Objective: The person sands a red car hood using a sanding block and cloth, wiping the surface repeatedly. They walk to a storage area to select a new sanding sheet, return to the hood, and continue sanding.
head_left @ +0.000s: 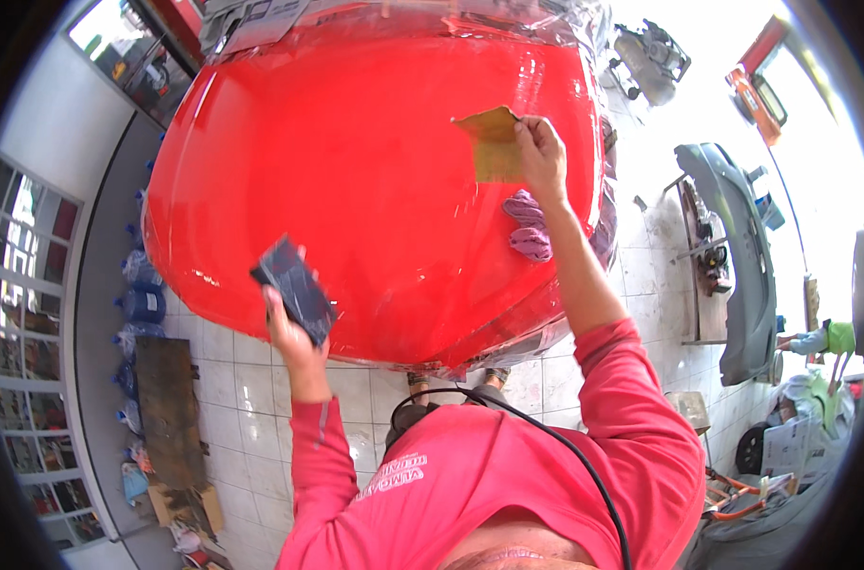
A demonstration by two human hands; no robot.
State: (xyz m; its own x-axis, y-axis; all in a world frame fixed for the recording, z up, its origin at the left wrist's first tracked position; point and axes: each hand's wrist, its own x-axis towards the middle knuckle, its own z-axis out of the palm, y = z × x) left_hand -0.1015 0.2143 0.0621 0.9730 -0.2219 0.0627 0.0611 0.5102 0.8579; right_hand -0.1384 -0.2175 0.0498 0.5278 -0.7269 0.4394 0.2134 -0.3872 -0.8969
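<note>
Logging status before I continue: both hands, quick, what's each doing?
Left hand: closed, holding the dark block.
Right hand: closed, pinching the yellowish sheet.

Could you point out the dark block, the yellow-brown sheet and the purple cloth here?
Dark block (299, 293): head view, on the middle of its broad face.
Yellow-brown sheet (497, 157): head view, on its face, near the middle.
Purple cloth (529, 240): head view, on its crumpled lower half.

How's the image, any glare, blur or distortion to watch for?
Head view: glare washes out the upper right, and white highlights streak the red hood; head view: fisheye bending curves the paned window at left; head view: the yellow sheet and right hand look reasonably clear.
</note>
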